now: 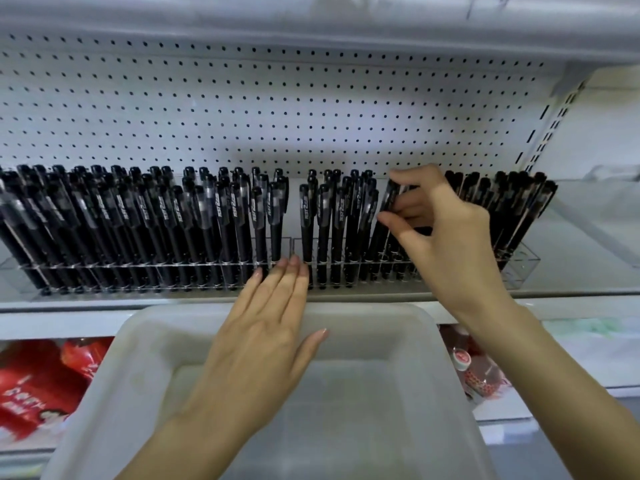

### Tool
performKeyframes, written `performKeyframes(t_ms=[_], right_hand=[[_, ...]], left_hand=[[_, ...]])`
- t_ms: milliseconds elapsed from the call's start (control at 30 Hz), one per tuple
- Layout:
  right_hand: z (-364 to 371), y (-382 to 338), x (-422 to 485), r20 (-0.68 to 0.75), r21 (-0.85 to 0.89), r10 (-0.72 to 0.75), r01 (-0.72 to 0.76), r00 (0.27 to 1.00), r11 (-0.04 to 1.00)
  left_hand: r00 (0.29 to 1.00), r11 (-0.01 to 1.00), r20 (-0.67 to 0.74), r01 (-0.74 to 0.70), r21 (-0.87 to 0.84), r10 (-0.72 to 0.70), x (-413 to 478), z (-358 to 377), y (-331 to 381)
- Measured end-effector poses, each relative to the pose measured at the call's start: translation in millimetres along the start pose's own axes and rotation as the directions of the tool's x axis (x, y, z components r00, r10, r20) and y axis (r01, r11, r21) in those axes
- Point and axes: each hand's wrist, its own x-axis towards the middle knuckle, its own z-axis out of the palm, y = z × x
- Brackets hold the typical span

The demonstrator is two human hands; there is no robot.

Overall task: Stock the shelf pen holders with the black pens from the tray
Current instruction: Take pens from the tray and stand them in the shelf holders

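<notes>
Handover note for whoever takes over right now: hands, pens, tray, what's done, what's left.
Left hand: flat, fingers straight, tips at the front of the pen holders, holding nothing.
Right hand: pinches a black pen among those in the right-side holder.
Tray: nearest the camera; no pens show in it, though the left arm covers part.
Done: holders packed with stocked pens.
Left: seat this pen and release, likely the last one.

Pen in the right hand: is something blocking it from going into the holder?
Nothing visible blocks it. The right hand pinches the black pen, which leans into the clear pen holder, with neighbouring pens packed close beside it.
</notes>
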Motion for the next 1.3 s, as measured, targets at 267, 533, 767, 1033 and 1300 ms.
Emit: performKeyframes(t_ms=[267, 533, 767, 1033, 1300], right_hand=[[5.4, 1.1, -5.8, 0.006, -0.081, 0.008, -0.008, 1.000, 0.997], [-9.6, -16.2, -15.7, -0.032, -0.091, 0.023, -0.026, 0.999, 0.995], [4.4, -56.4, -95.4, 0.441, 0.056, 0.184, -0.231, 0.878, 0.971], [39.1, -51.2, -159.0, 0.760, -0.110, 0.319, -0.372, 0.567, 0.922], [72.7, -69.3, -159.8, 0.853, -0.200, 0.285, -0.231, 0.437, 0.952]], left_hand=[[0.999, 1.000, 0.037, 0.004, 0.001, -0.004, 0.8, -1.7, -1.6], [0.998, 0.998, 0.052, 0.029, -0.062, -0.026, -2.2, -20.7, 2.8], [0.978, 0.918, 0.144, 0.190, -0.347, -0.148, -69.4, -54.7, -17.6], [0.956, 0.897, 0.200, 0.275, -0.346, -0.215, -157.2, -53.4, -37.7], [0.969, 0.896, 0.086, 0.247, -0.368, -0.232, -165.7, -50.2, -36.9]])
